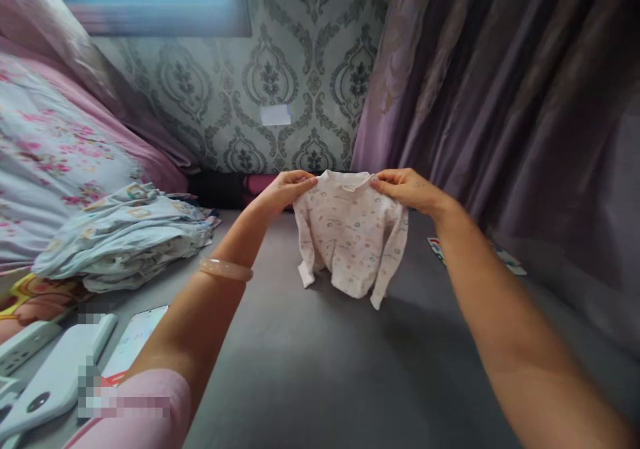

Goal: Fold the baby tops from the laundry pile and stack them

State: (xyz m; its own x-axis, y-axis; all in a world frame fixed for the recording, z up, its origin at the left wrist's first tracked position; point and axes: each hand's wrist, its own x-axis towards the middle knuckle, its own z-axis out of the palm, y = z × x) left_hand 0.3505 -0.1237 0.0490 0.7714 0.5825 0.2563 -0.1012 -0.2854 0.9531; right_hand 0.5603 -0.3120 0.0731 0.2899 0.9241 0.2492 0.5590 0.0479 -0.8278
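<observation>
A small white long-sleeved shirt [355, 232] with a fine coloured print hangs upright between my hands, its lower edge over the grey surface [310, 369]. My left hand [290, 189] pinches the shirt at its left shoulder, beside the collar. At the other shoulder, my right hand [403, 187] grips the fabric between thumb and fingers. Both sleeves dangle down at the sides. A pale bangle [226, 269] circles my left forearm.
Folded light clothes [135, 235] lie in a pile at the left. Nearer are a phone [137, 335], a white device [50, 369] and a power strip [27, 345]. Printed cards [507, 257] lie by the purple curtain [480, 102]. Dark and maroon bundles [217, 190] line the wall.
</observation>
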